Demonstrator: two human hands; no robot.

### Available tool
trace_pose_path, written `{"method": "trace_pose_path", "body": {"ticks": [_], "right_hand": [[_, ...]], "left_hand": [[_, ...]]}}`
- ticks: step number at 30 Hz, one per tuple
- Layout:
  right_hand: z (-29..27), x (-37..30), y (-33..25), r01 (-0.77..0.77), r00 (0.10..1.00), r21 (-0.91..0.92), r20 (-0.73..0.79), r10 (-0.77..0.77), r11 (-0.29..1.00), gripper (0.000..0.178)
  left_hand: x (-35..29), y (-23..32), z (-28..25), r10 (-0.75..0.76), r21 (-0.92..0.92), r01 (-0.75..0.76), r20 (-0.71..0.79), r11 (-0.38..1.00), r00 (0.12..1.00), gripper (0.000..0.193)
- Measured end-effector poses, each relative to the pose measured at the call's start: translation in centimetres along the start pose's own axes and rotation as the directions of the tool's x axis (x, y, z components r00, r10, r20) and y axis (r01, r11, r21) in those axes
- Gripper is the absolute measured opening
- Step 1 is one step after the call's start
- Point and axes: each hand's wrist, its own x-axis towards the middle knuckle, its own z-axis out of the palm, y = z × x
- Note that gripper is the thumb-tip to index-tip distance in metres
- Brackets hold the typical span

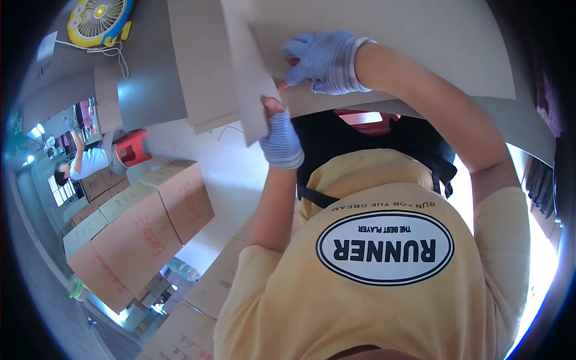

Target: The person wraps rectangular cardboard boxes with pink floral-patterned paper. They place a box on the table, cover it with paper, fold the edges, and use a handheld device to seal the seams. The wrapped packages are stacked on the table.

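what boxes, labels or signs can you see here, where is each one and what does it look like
Flat grey-brown cardboard sheets: top centre, gripped by both gloved hands.
Stacked brown cardboard cartons: lower left, rectangular, red printing on their sides.
Oval white label with dark rim: on the yellow shirt, lower centre.
Small white rectangular tag: top left.

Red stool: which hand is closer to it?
Left. The left hand grips cardboard to the right of the red stool; the right hand is higher and farther right, on the cardboard.

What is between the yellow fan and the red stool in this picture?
In the head view, grey table surface lies between the yellow fan and the red stool, with a flat brown cardboard piece and the fan's white cable on it.
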Motion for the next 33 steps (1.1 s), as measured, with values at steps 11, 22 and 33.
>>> {"method": "trace_pose_path", "body": {"ticks": [11, 22, 33], "right_hand": [[5.3, 0.5, 7.4, 0.171, 0.971, 0.917, -0.22, -0.098, -0.359, 0.034], [-4.7, 3.3, 14.4, 0.042, 0.613, 0.993, -0.112, 0.782, 0.109, 0.056], [-7.0, 8.5, 18.7, -0.592, 0.589, 0.376, -0.402, 0.701, 0.713, 0.046]], "left_hand": [[0.7, -0.7, 3.4, 0.46, 0.545, -0.674, 0.493, 0.499, 0.739, 0.063], [0.0, 0.5, 4.9, 0.337, 0.687, -0.643, 0.549, 0.339, 0.765, 0.061], [1.9, 3.2, 3.2, 0.325, 0.537, -0.742, 0.673, 0.402, 0.664, 0.076]]}}
